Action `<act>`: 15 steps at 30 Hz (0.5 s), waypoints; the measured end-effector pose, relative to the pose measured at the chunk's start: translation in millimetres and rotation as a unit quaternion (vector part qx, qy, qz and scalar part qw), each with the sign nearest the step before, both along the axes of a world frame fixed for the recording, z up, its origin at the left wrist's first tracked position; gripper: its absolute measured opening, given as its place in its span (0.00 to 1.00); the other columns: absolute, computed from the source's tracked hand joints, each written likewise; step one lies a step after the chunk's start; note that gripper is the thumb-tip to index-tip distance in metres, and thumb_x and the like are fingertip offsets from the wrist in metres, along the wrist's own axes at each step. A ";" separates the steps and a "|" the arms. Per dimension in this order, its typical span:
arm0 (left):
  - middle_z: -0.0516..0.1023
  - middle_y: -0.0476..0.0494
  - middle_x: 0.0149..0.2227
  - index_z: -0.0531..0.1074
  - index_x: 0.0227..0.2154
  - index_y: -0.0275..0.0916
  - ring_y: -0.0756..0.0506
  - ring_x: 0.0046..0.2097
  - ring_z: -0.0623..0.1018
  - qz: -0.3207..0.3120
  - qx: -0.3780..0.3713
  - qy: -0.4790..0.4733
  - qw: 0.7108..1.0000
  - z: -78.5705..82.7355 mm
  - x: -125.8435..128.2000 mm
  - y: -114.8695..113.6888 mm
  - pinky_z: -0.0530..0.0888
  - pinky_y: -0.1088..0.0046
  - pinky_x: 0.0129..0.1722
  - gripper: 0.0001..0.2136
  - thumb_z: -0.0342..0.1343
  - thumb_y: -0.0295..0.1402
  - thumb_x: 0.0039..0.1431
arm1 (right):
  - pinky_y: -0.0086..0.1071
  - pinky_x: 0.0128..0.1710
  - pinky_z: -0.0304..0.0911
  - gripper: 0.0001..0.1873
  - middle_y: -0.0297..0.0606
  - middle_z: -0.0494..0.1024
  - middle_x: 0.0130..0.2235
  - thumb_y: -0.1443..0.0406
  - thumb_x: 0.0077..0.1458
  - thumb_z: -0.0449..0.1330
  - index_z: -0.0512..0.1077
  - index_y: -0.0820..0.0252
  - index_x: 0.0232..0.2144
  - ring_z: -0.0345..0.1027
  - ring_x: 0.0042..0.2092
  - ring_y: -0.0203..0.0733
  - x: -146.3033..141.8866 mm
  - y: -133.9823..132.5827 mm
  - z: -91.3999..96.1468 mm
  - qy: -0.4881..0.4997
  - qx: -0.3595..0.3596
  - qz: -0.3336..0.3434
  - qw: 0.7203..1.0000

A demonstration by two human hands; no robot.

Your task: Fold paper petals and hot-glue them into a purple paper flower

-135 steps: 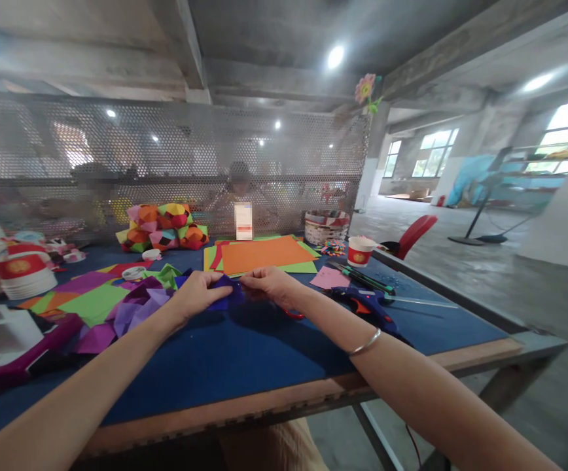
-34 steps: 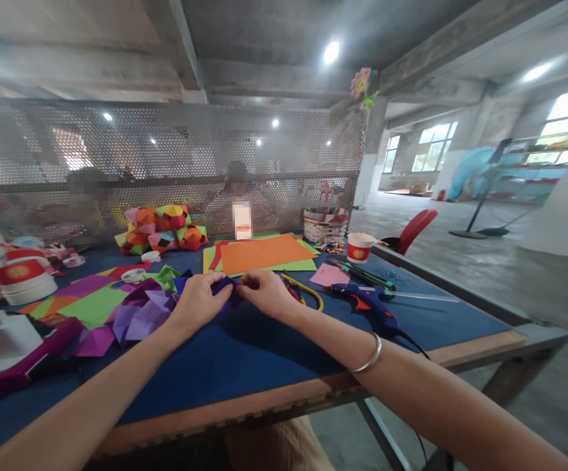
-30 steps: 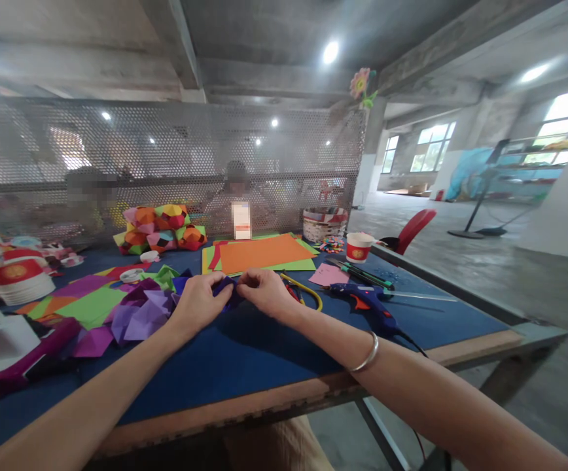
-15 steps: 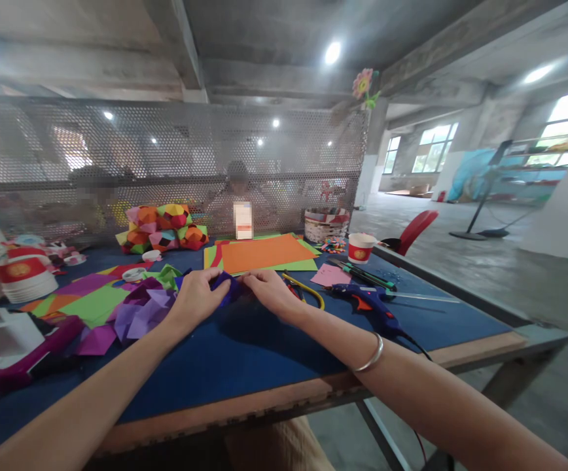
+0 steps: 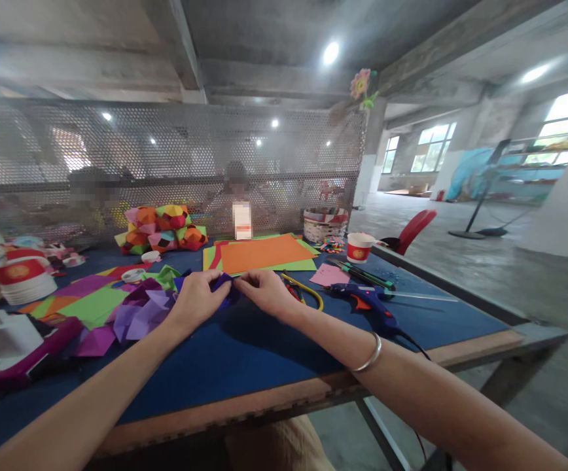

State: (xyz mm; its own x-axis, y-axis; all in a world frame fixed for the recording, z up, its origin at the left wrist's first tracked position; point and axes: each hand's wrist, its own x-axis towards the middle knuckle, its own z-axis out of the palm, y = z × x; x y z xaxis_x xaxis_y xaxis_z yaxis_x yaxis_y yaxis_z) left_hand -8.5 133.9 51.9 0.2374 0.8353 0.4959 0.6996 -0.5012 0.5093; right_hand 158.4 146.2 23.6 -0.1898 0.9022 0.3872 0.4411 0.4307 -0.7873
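Observation:
A folded piece of dark purple paper (image 5: 226, 288) is held up over the blue table between my two hands. My left hand (image 5: 199, 293) is closed on its left side, thumb and fingers pinching it. My right hand (image 5: 267, 290) pinches at the right edge of the same paper, which my fingers partly hide. Left of my left hand lies a heap of folded lilac paper pieces (image 5: 149, 311) with green folded pieces (image 5: 167, 276) behind. Yellow-handled pliers or scissors (image 5: 311, 288) rest just beyond my right hand; their kind is partly hidden.
Orange sheets (image 5: 264, 254) lie stacked ahead, with colourful paper balls (image 5: 161, 229) at back left. To the right are a blue glue gun (image 5: 370, 302), a cutter (image 5: 362, 275), a pink paper (image 5: 330, 275), a paper cup (image 5: 359, 248) and a basket (image 5: 326, 226). A mesh partition (image 5: 166, 144) stands behind.
My right hand has shifted slightly left, closer to my left hand. Both hands still pinch the dark purple paper.

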 end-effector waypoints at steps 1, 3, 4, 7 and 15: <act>0.78 0.44 0.25 0.75 0.25 0.36 0.43 0.30 0.76 0.000 0.004 0.001 1.000 -0.1 0.7 -0.4 0.66 0.70 0.31 0.14 0.49 0.40 0.51 | 0.27 0.29 0.56 0.12 0.34 0.76 0.26 0.60 0.56 0.59 0.77 0.63 0.27 0.67 0.30 0.36 -0.1 0.2 0.1 0.000 -0.002 -0.004 1.000; 0.77 0.45 0.23 0.74 0.24 0.37 0.43 0.29 0.75 -0.002 0.008 0.003 1.000 0.0 1.8 -1.3 0.66 0.70 0.31 0.13 0.49 0.40 0.51 | 0.27 0.29 0.56 0.11 0.34 0.76 0.26 0.62 0.56 0.59 0.77 0.63 0.27 0.67 0.30 0.35 -0.1 0.5 0.1 0.001 -0.002 -0.007 1.000; 0.77 0.45 0.23 0.74 0.24 0.37 0.43 0.29 0.75 -0.003 0.007 0.003 1.000 0.2 2.2 -1.6 0.66 0.70 0.31 0.13 0.49 0.39 0.51 | 0.27 0.29 0.56 0.11 0.34 0.76 0.25 0.62 0.56 0.59 0.77 0.63 0.26 0.67 0.30 0.35 -0.1 0.4 0.1 0.001 0.000 -0.009 1.000; 0.76 0.46 0.23 0.73 0.23 0.37 0.44 0.29 0.75 -0.007 0.005 0.002 1.000 0.9 2.7 -2.4 0.66 0.71 0.31 0.12 0.49 0.39 0.51 | 0.26 0.29 0.56 0.11 0.33 0.77 0.25 0.63 0.55 0.60 0.77 0.62 0.25 0.67 0.29 0.34 0.0 -1.2 1.2 -0.008 0.007 -0.018 1.000; 0.77 0.45 0.23 0.73 0.22 0.37 0.44 0.29 0.76 0.014 0.028 0.025 0.999 -5.1 6.3 -3.8 0.65 0.71 0.30 0.10 0.50 0.34 0.53 | 0.26 0.29 0.57 0.07 0.33 0.78 0.25 0.67 0.52 0.61 0.77 0.62 0.24 0.68 0.29 0.34 -4.3 -8.3 8.2 -0.029 0.000 -0.046 0.999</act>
